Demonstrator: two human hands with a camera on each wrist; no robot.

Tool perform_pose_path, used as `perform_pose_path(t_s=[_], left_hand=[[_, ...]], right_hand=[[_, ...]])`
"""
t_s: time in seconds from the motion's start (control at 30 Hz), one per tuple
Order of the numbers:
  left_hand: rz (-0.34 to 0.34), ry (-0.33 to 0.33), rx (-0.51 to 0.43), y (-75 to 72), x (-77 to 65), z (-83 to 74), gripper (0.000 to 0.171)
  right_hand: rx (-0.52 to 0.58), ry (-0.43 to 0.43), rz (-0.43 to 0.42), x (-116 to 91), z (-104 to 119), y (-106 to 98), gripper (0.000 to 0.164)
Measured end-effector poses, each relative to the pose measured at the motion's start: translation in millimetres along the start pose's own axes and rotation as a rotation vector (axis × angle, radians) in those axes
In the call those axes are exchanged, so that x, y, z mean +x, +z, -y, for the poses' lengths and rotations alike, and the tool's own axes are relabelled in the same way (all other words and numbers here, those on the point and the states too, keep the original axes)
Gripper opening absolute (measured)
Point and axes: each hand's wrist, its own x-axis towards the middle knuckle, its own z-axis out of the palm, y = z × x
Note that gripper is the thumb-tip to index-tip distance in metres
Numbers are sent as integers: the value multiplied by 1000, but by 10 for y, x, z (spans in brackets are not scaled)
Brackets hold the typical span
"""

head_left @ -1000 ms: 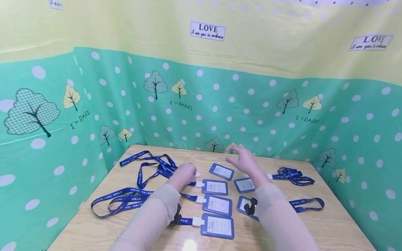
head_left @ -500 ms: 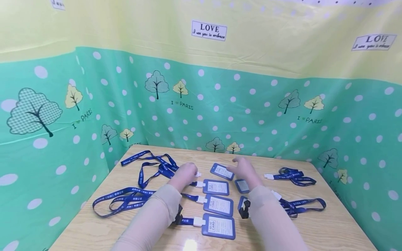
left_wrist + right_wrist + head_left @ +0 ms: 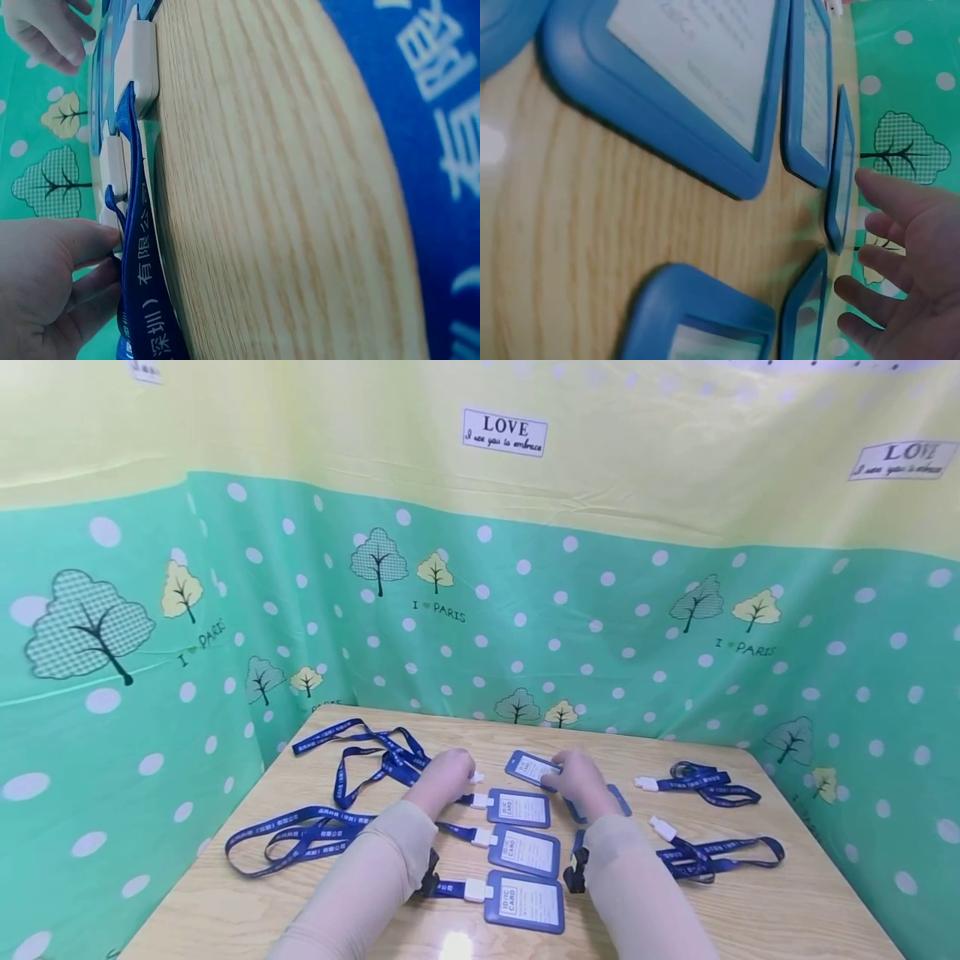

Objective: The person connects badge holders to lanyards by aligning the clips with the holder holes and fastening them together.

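Note:
My left hand (image 3: pixel 448 774) pinches a blue lanyard at its white clip (image 3: pixel 478 777) on the back left of the table. In the left wrist view, thumb and fingers of the left hand (image 3: pixel 45 285) meet at that clip, partly behind a nearer lanyard strap (image 3: pixel 142 277). My right hand (image 3: pixel 581 777) is at the right edge of a loose blue card holder (image 3: pixel 528 767), which lies tilted with no lanyard on it. The right wrist view shows the right hand (image 3: pixel 915 262) with fingers spread, the thumb close to that holder (image 3: pixel 842 180).
Three card holders with lanyards lie in a column, the nearest holder (image 3: pixel 524 902) at the front. Right of them, another holder (image 3: pixel 600 803) is partly under my right arm. Two lanyards, one with a white clip (image 3: pixel 646 783), lie at right. A patterned curtain (image 3: pixel 480 610) encloses the table.
My right hand has come down and left to the loose card holder, its fingers drawing nearer the edge. The left hand stays at the clip.

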Motion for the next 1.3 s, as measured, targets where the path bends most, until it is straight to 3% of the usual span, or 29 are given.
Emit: perform_pose_path(t_s=[0.2,0.57,0.8,1.07,1.3], left_hand=[[1,8,10,0,-20,-18,5],[-5,7,26,6,-24,-38,6],[14,-27,-7,-11,-30,-56,7],[-3,3,35,-25,-51,-53,7],[3,-15,8,-32,-34,-48,5]], right_hand=[[-14,28,-5,-9,-25,62,46],[-123,-26,21,4,-43,78,30],[-107,8,54,17,-39,55,23],[-112,8,81,78,-16,39,16],[-133,-1,69,133,-3,70,14]])
